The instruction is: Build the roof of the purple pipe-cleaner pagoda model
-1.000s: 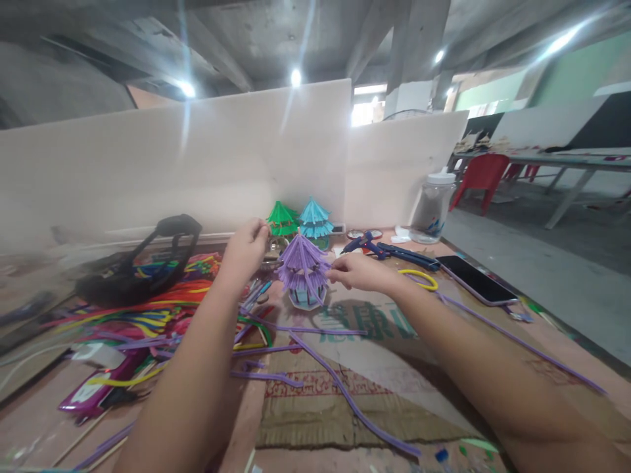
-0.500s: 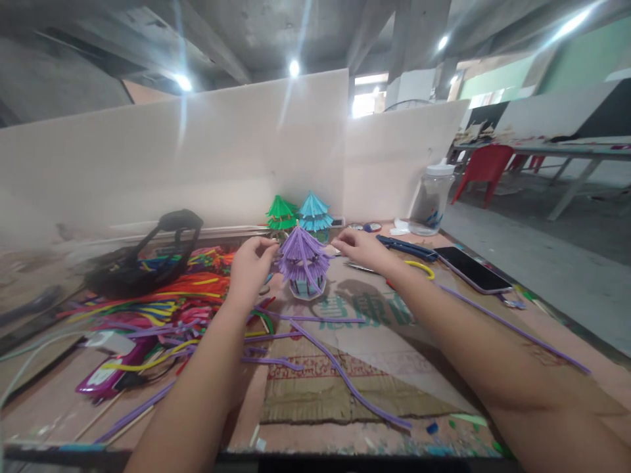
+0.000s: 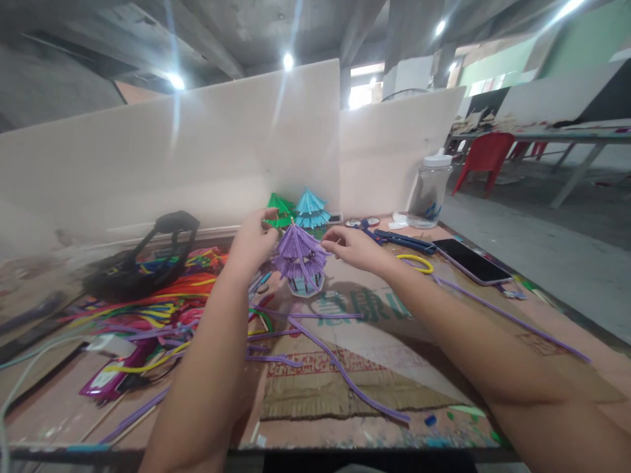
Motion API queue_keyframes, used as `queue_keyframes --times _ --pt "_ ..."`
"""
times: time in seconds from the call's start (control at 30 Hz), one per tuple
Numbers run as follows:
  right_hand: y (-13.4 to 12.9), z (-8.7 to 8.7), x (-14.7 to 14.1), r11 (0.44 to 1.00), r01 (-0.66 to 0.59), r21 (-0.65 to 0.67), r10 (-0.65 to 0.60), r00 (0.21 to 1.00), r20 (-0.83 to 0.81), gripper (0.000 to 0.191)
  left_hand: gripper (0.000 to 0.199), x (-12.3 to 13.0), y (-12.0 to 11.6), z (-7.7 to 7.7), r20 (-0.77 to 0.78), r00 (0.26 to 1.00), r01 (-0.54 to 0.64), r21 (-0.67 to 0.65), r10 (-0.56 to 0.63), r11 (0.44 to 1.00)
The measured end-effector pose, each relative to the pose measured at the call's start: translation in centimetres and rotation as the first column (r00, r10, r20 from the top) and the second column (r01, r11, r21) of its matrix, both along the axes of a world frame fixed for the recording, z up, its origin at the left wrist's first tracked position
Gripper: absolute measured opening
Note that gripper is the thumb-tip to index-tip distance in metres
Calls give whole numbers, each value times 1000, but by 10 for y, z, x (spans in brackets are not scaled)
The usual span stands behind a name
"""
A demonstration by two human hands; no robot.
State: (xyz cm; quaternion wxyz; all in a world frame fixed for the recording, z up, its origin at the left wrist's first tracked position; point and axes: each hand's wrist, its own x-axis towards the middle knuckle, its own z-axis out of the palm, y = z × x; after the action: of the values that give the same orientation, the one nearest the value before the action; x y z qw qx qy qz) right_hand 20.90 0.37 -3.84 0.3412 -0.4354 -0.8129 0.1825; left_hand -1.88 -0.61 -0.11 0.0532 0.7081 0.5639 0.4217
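Observation:
A small purple pavilion model [image 3: 300, 259] with a two-tiered pointed roof and pale blue base stands upright on a printed cardboard sheet [image 3: 340, 387]. On its left side is my left hand [image 3: 254, 246], thumb and index finger apart, nothing seen between them. My right hand [image 3: 352, 246] is at the model's right side, fingertips pinched together near the upper roof; what they hold, if anything, is too small to make out. Behind the model stand a green roofed model [image 3: 280, 209] and a light blue one [image 3: 312, 209].
Colourful pipe cleaners [image 3: 162, 309], a black strap-like object [image 3: 167, 230] and a magenta glue gun [image 3: 116, 378] lie left. Rightward are yellow-handled scissors [image 3: 419, 264], a dark blue tool [image 3: 407, 241], a phone [image 3: 472, 261] and a clear jar [image 3: 430, 194]. White boards rise behind.
My left hand has lifted slightly and its thumb and index finger have spread apart. My right hand has shifted a little left, closer to the purple roof. The view has shifted slightly.

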Motion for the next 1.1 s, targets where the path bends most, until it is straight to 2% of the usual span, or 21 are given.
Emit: queue_keyframes --times 0.1,0.3,0.47,0.77,0.97,1.1 --pt "0 -2 -1 1000 3 -9 -3 1000 26 18 41 2 4 -2 -3 999 41 -74 -42 996" --pt "2 -5 -2 999 22 -29 -19 995 100 20 46 1 16 -15 -39 991 123 -59 -126 991" --pt "2 -4 -2 999 21 -38 -17 995 102 20 45 5 17 -15 -5 980 199 -43 -200 979" --pt "5 -13 -3 999 -31 -29 34 996 87 19 37 6 11 -14 -32 980 195 -52 -196 979" --pt "6 -15 -3 999 -39 -3 39 994 106 22 42 6 3 -10 -11 978 204 -123 -207 971" --pt "6 -15 -3 999 -49 3 48 993 104 21 41 6 4 -10 -5 979 202 -117 -204 972"
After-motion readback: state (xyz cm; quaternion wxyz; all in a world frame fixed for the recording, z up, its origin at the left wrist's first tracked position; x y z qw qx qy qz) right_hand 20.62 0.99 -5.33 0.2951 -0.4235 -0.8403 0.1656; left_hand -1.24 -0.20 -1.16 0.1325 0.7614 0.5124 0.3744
